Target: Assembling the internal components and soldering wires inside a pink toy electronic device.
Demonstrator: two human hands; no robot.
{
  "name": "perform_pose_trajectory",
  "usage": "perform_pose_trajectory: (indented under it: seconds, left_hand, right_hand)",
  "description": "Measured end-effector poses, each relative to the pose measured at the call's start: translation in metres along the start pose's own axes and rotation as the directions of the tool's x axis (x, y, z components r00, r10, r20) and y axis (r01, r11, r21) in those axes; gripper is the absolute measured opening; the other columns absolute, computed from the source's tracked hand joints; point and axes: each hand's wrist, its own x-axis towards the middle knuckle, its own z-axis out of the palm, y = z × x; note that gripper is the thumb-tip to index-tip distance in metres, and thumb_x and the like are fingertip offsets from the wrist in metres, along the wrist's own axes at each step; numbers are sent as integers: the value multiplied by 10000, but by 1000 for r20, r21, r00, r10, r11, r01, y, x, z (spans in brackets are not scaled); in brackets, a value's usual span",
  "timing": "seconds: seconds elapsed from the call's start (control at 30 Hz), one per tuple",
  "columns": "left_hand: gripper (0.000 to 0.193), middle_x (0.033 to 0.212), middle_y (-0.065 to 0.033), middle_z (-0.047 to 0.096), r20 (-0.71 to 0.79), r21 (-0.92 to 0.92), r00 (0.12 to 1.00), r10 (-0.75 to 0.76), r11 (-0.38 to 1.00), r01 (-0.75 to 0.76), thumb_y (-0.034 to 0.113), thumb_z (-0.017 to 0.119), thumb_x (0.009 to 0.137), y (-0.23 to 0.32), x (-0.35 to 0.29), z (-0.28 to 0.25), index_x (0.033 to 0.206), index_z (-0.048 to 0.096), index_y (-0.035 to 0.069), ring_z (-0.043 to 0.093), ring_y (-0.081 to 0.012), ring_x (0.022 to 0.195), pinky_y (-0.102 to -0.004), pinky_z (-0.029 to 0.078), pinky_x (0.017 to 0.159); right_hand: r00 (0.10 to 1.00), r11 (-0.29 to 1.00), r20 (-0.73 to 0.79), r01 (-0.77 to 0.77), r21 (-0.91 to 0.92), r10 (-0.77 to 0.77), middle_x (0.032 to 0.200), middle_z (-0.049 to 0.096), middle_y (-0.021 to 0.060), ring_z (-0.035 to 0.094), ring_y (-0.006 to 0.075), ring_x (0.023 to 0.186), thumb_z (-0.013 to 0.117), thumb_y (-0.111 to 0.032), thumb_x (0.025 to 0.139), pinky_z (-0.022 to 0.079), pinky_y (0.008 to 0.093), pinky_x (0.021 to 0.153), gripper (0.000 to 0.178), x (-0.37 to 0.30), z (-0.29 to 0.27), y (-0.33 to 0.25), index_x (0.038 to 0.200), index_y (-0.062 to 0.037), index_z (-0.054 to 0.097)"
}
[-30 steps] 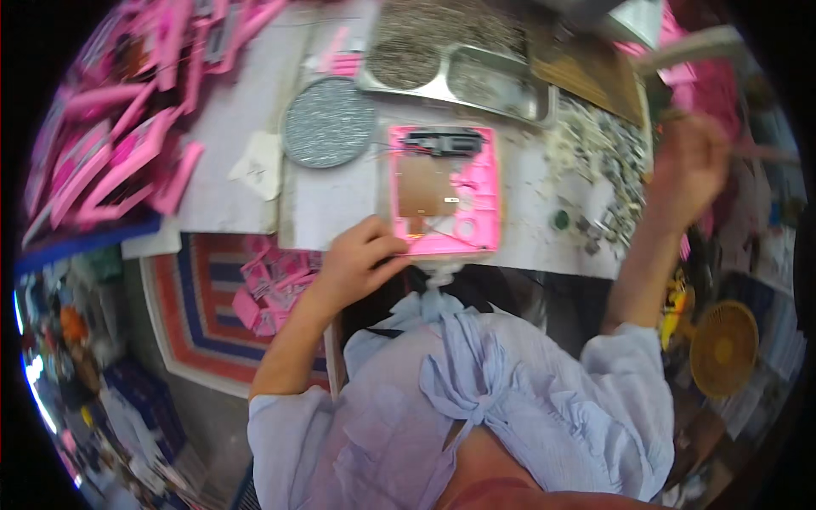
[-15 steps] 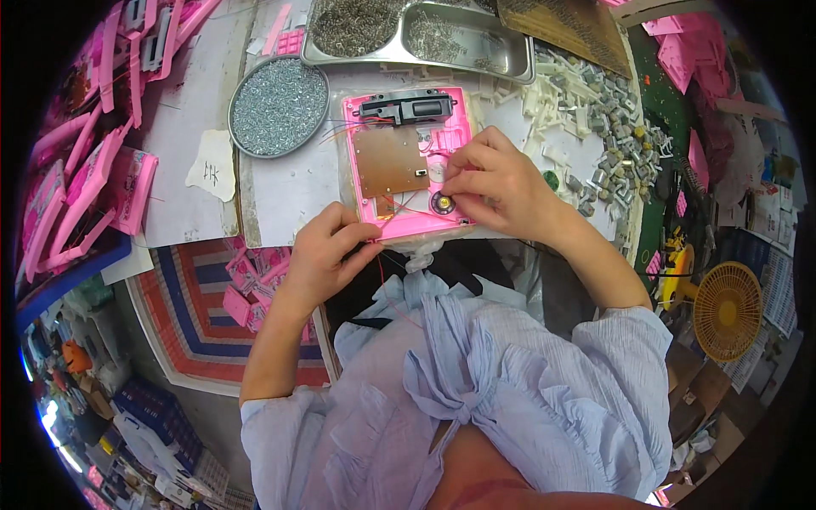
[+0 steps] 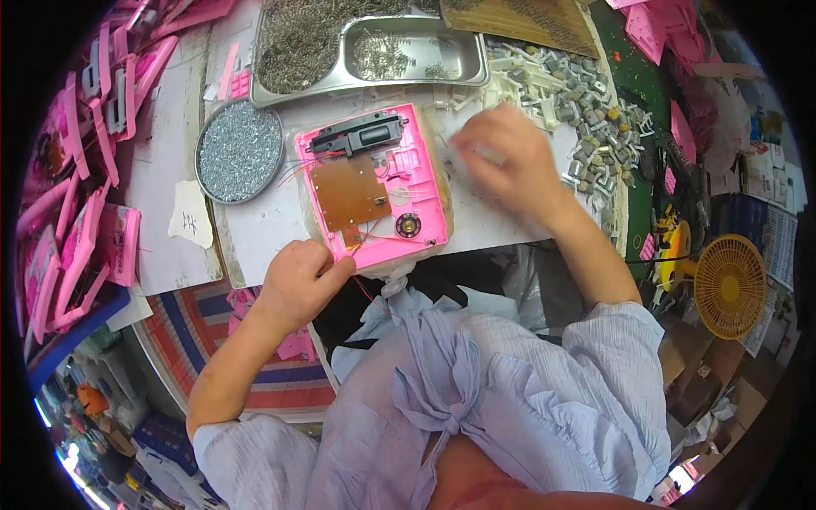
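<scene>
White worktable [image 3: 255, 234] | green surface [image 3: 636, 83] along its right edge | 1 yellow fan [image 3: 729, 286] farther right | bright lights [image 3: 71, 461] far lower left

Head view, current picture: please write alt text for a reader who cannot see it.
A person's left hand is at the near left corner of an open pink case holding a brown board; the right hand, blurred, is apart from it on the right. A round dish of small metal pieces stands left of the case.
</scene>
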Motion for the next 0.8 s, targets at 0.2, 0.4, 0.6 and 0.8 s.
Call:
perform_pose_trajectory:
  seconds: [0.2, 0.4, 0.6, 0.8]
  left_hand:
    - [297, 797, -80, 565, 256, -234, 967, -9, 970, 71, 122, 800, 731, 5, 55, -53, 978, 641, 79, 610, -316, 732, -437, 493, 633]
    - [279, 841, -55, 616, 43, -102, 989, 141, 985, -136, 115, 756, 752, 15, 101, -22, 1025, 699, 104, 636, -256, 745, -391, 488, 602]
    - [249, 800, -54, 571, -6, -10, 999, 35, 999, -35, 127, 732, 776, 22, 95, 2, 1012, 688, 57, 617, -239, 698, -378, 484, 569]
    - [245, 770, -85, 573, -4, -91, 990, -142, 986, 141, 107, 771, 801, 37, 107, -4, 1017, 687, 30, 619, -284, 695, -409, 499, 598]
  right_hand:
    - [996, 897, -6, -83, -435, 89, 817, 676, 101, 661, 314, 790, 712, -113, 812, 516, 439, 701, 161, 5, 12, 51, 960, -93, 654]
    - [994, 914, 66, -50, -403, 84, 686, 639, 102, 660, 314, 687, 657, -137, 810, 496, 460, 655, 109, 6, 4, 51, 878, -79, 595]
    - [932, 904, -15, -348, 246, 363, 727, 650, 37, 586, 125, 601, 765, -87, 783, 450, 259, 581, 220, -18, -40, 15, 979, -38, 677]
    - [825, 723, 11, -501, 475, 565, 728, 632, -11, 536, 43, 599, 811, -61, 760, 419, 202, 566, 234, -58, -58, 0, 957, -23, 690]
